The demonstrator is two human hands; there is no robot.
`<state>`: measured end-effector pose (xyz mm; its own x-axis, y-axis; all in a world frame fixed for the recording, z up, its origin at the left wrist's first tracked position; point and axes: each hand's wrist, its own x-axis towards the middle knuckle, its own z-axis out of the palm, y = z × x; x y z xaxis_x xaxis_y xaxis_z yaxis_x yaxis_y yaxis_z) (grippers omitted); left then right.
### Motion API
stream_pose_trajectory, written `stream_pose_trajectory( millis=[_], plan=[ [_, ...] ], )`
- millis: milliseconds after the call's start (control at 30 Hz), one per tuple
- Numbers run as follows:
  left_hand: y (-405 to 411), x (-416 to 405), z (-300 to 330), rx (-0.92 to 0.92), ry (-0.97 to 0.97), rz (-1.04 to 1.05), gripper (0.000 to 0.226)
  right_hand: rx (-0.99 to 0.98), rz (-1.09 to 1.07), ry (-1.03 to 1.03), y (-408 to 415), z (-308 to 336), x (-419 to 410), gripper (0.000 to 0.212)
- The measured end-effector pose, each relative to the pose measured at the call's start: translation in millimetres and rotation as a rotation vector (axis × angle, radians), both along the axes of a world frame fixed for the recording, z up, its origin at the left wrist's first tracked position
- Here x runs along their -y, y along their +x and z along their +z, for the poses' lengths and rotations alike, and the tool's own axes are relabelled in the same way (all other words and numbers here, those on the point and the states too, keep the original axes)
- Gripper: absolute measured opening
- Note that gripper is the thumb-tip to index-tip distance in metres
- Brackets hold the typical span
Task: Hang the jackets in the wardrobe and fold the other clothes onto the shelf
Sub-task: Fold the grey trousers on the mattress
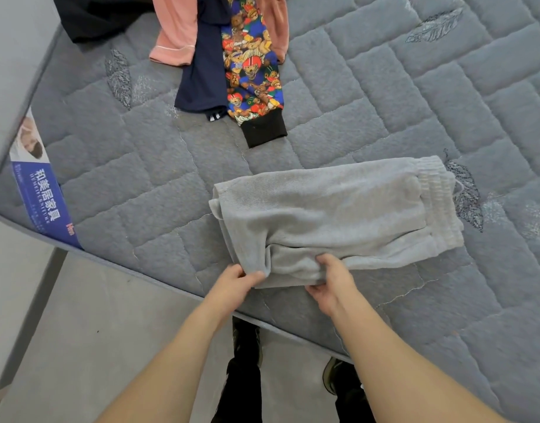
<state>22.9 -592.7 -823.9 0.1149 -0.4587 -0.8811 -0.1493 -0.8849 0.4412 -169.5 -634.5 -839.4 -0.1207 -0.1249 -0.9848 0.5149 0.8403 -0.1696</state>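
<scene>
Grey sweatpants (338, 215) lie folded on the quilted grey mattress (415, 102), waistband to the right. My left hand (236, 283) pinches the near left corner of the fabric. My right hand (331, 283) grips the near edge just beside it, thumb under the cloth. Farther back lies a pile of clothes: a bear-print garment with a black cuff (253, 74), a navy piece (206, 65), a pink garment (177, 32) and a black one (94, 16).
The mattress edge runs diagonally in front of me, with a blue label (46, 193) at its left corner. Grey floor (94, 331) lies below, where my dark shoes (247, 343) stand against the bed.
</scene>
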Motion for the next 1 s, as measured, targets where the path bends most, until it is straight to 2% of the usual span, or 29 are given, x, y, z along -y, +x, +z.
stream_pose_trajectory(
  millis=[100,167,233,300,333,400,467,533,567,633,733,767,800,867,933,1000],
  plan=[
    [-9,4,0,-0.047,-0.020,0.039,0.031,-0.008,0.066,0.035,9,-2,-5,0.020],
    [-15,11,1,-0.057,-0.021,0.028,0.050,-0.031,0.086,0.069,10,-2,-2,0.009],
    [-20,17,3,-0.098,-0.010,0.140,0.076,-0.032,0.108,0.096,7,-2,2,0.009],
    [-18,21,2,-0.198,0.001,0.257,0.085,-0.006,0.106,0.086,4,-1,4,0.012],
    [-16,22,1,-0.257,0.006,0.251,0.079,0.007,0.086,0.073,3,-1,4,0.014],
    [-9,22,4,-0.357,0.121,0.083,0.053,0.015,0.007,0.038,2,-1,5,0.018],
    [0,12,6,-0.341,0.312,-0.237,0.059,0.016,-0.064,0.014,2,0,6,0.024],
    [10,1,0,-0.198,0.398,-0.461,0.064,-0.022,-0.109,0.012,2,2,6,0.026],
    [15,-1,-2,-0.140,0.407,-0.463,0.060,-0.067,-0.129,0.018,2,1,6,0.024],
    [20,6,-2,0.023,0.313,-0.286,0.045,-0.133,-0.158,0.040,7,1,5,0.023],
    [27,45,0,0.488,-0.078,-0.062,0.034,-0.014,-0.160,0.115,31,1,2,0.030],
    [28,57,4,0.483,-0.162,-0.027,0.037,0.032,-0.144,0.135,41,1,1,0.029],
    [25,68,6,0.382,-0.176,-0.008,0.042,0.058,-0.126,0.155,49,0,-1,0.027],
    [14,72,8,0.193,-0.039,-0.046,0.051,0.040,-0.056,0.148,55,-6,-4,0.032],
    [4,62,5,0.130,0.041,-0.082,0.036,-0.007,0.049,0.078,48,-11,-5,0.039],
    [-1,49,4,0.015,-0.020,0.070,0.018,-0.068,0.101,0.046,35,-13,-3,0.041]
  ],
)
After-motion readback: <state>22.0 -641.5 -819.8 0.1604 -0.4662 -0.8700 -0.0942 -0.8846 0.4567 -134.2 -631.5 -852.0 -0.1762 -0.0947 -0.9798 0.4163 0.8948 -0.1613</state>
